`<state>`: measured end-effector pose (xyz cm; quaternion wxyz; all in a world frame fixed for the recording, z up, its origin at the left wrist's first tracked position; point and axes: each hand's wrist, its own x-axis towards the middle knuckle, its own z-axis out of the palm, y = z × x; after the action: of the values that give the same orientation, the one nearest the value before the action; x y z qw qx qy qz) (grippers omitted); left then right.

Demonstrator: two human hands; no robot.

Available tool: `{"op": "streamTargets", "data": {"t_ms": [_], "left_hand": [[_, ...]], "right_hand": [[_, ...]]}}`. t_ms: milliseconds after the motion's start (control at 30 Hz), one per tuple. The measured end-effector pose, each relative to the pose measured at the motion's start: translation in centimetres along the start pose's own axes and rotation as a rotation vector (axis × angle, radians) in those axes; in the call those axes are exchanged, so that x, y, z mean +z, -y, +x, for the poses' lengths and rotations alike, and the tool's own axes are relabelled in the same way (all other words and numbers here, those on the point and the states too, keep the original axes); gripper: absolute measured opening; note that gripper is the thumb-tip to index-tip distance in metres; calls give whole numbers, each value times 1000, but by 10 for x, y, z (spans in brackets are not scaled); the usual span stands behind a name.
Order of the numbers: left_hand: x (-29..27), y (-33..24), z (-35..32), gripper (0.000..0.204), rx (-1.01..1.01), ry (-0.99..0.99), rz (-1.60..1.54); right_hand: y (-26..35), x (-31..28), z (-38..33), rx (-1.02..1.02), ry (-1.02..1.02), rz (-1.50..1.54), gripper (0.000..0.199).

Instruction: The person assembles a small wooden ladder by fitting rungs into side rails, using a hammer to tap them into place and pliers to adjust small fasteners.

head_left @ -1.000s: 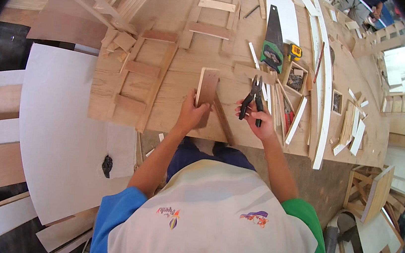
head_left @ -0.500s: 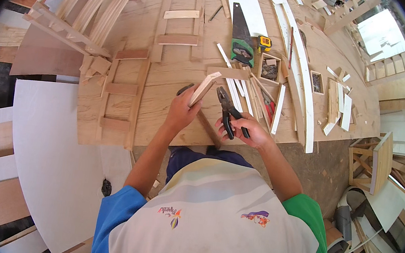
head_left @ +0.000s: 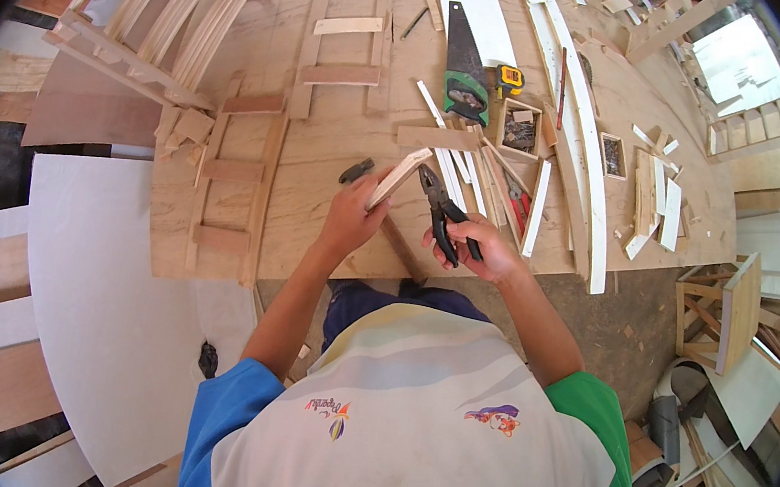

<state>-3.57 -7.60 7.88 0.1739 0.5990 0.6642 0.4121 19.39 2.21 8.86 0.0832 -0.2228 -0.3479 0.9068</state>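
My left hand [head_left: 351,220] grips a short pale wooden strip [head_left: 400,176], held tilted above the plywood worktop [head_left: 324,149]. My right hand [head_left: 478,247] holds black-handled pliers [head_left: 440,213] with the jaws pointing up toward the strip's upper end, a little apart from it. Both hands hover over the near edge of the worktop. A small dark object [head_left: 356,170] lies on the board just left of the strip.
A hand saw [head_left: 464,64] with a green handle, a yellow tape measure [head_left: 508,81], small wooden boxes [head_left: 522,132] and several loose strips lie ahead and right. Ladder-like wooden frames [head_left: 228,187] sit left. A white board [head_left: 104,307] lies at lower left; a wooden stool [head_left: 723,315] stands right.
The strip went from standing on the board to lifted and tilted in my left hand. The pliers in my right hand moved closer to its upper end. My view shifted leftwards.
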Motion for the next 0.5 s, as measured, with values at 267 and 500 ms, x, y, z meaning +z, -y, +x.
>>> {"op": "streamTargets", "data": {"t_ms": [267, 500], "left_hand": [[-4, -4, 6, 42, -119, 75, -169], [3, 1, 9, 39, -126, 151, -231]], "right_hand": [[-7, 6, -1, 17, -35, -16, 28], [-15, 22, -5, 128, 45, 81, 34]]}}
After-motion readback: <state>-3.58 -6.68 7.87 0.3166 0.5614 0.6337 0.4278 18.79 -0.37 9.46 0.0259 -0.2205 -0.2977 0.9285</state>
